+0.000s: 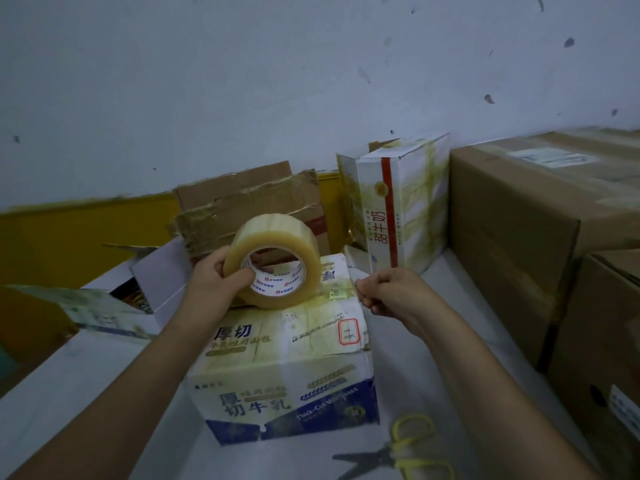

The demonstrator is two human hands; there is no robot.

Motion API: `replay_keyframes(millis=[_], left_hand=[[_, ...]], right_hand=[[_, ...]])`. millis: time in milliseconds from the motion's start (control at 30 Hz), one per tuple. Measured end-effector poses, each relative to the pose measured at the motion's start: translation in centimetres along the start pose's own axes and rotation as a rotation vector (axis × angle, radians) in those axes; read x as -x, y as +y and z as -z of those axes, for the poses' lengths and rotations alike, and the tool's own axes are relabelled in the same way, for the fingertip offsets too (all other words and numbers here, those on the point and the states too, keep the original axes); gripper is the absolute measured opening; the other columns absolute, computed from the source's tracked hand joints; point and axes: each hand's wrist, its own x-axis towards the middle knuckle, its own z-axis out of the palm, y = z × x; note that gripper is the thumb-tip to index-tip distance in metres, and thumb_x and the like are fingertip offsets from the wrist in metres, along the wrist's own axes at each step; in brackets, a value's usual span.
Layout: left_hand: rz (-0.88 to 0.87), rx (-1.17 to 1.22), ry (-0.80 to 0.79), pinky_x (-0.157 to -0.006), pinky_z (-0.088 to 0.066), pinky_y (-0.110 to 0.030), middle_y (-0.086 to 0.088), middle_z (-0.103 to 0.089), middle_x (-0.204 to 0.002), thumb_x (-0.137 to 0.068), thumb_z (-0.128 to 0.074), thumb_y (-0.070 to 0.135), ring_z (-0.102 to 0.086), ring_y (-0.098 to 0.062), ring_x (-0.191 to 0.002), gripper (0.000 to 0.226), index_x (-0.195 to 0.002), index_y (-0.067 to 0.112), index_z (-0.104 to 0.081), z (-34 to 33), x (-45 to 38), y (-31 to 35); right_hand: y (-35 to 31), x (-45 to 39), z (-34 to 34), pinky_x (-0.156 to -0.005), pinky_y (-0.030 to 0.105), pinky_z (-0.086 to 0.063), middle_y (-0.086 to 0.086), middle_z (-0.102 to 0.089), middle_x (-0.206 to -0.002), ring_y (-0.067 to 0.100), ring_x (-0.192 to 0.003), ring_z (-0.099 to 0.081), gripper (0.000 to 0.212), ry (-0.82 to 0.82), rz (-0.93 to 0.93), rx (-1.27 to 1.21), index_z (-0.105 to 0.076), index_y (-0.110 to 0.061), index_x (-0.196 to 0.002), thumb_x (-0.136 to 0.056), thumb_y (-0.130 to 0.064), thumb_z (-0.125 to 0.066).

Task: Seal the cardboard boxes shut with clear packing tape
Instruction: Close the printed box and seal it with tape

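Observation:
A white printed cardboard box (287, 344) with a blue base stands on the table in front of me, its top flaps closed. My left hand (216, 275) grips a large roll of clear packing tape (273, 259), thumb inside the core, and holds it on edge on the box top. My right hand (388, 292) hovers by the box's right top edge, its fingertips pinched together as if on the tape's free end; the clear strip itself is too faint to make out.
Yellow-handled scissors (398, 452) lie on the table (86, 382) at the front right. An upright white carton (398, 206) stands behind, large brown boxes (533, 216) fill the right side, worn cardboard (249, 202) leans at the back, and an open white box (152, 278) sits left.

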Motion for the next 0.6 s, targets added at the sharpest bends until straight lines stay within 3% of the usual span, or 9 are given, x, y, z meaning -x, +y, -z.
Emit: replay_keyframes(millis=[133, 200, 300, 333, 400, 500, 600], left_hand=[[0.015, -0.040, 0.004, -0.095, -0.053, -0.054, -0.002, -0.073, -0.102, -0.091, -0.066, 0.008, -0.069, -0.021, -0.097, 0.028, -0.102, 0.034, -0.066, -0.5, -0.4, -0.2], [0.019, -0.046, -0.015, -0.098, -0.052, -0.055, 0.000, -0.072, -0.105, -0.089, -0.069, 0.011, -0.068, -0.020, -0.101, 0.030, -0.103, 0.037, -0.063, -0.8, -0.5, -0.4], [0.010, -0.024, -0.035, -0.098, -0.051, -0.055, -0.004, -0.071, -0.105, -0.089, -0.067, 0.007, -0.068, -0.023, -0.102, 0.033, -0.103, 0.036, -0.062, -0.7, -0.7, -0.5], [0.012, -0.016, -0.045, -0.098, -0.052, -0.055, -0.006, -0.071, -0.104, -0.090, -0.066, 0.007, -0.068, -0.024, -0.101, 0.032, -0.105, 0.035, -0.062, -0.5, -0.8, -0.4], [0.016, 0.014, -0.079, -0.094, -0.054, -0.050, -0.007, -0.070, -0.105, -0.091, -0.065, 0.006, -0.068, -0.024, -0.100, 0.033, -0.109, 0.034, -0.061, -0.3, -0.7, -0.2], [0.010, 0.028, -0.125, -0.079, -0.053, -0.032, 0.001, -0.068, -0.106, -0.093, -0.062, -0.001, -0.066, -0.015, -0.100, 0.041, -0.120, 0.031, -0.058, -0.1, 0.0, 0.0], [-0.108, -0.054, -0.143, -0.084, -0.055, -0.036, 0.000, -0.064, -0.115, -0.089, -0.060, -0.011, -0.064, -0.020, -0.111, 0.057, -0.131, 0.027, -0.053, 2.1, -0.2, 0.6]], right_hand=[[3.2, -0.6, -1.3, -0.073, 0.032, -0.056, 0.010, -0.069, -0.096, 0.019, -0.080, -0.062, 0.012, 0.017, -0.036, 0.768, -0.066, -0.009, -0.093, -0.090, -0.021, -0.066], [3.2, -0.7, -1.2, -0.076, 0.038, -0.058, 0.009, -0.068, -0.101, 0.020, -0.082, -0.063, 0.007, 0.061, -0.013, 0.704, -0.066, -0.012, -0.092, -0.092, -0.016, -0.060], [-0.9, -2.0, -0.8, -0.088, 0.045, -0.055, 0.011, -0.065, -0.115, 0.030, -0.102, -0.061, 0.020, 0.377, 0.234, 0.568, -0.066, -0.012, -0.104, -0.098, -0.022, -0.050], [-2.4, -2.6, -1.3, -0.085, 0.042, -0.052, 0.012, -0.065, -0.115, 0.029, -0.102, -0.059, 0.024, 0.398, 0.293, 0.586, -0.065, -0.011, -0.108, -0.100, -0.024, -0.047], [-4.3, -3.4, -3.5, -0.084, 0.039, -0.048, 0.012, -0.063, -0.118, 0.027, -0.101, -0.057, 0.030, 0.294, 0.395, 0.752, -0.059, -0.012, -0.119, -0.100, -0.032, -0.046], [-2.9, -4.5, -6.7, -0.106, 0.048, -0.041, 0.008, -0.049, -0.144, 0.032, -0.132, -0.041, 0.051, -0.026, 0.367, 1.201, -0.044, -0.020, -0.143, -0.096, -0.040, -0.049], [-3.2, -3.9, -6.9, -0.111, 0.047, -0.035, 0.014, -0.039, -0.152, 0.033, -0.139, -0.033, 0.047, -0.104, 0.350, 1.335, -0.038, -0.011, -0.147, -0.105, -0.031, -0.033]])
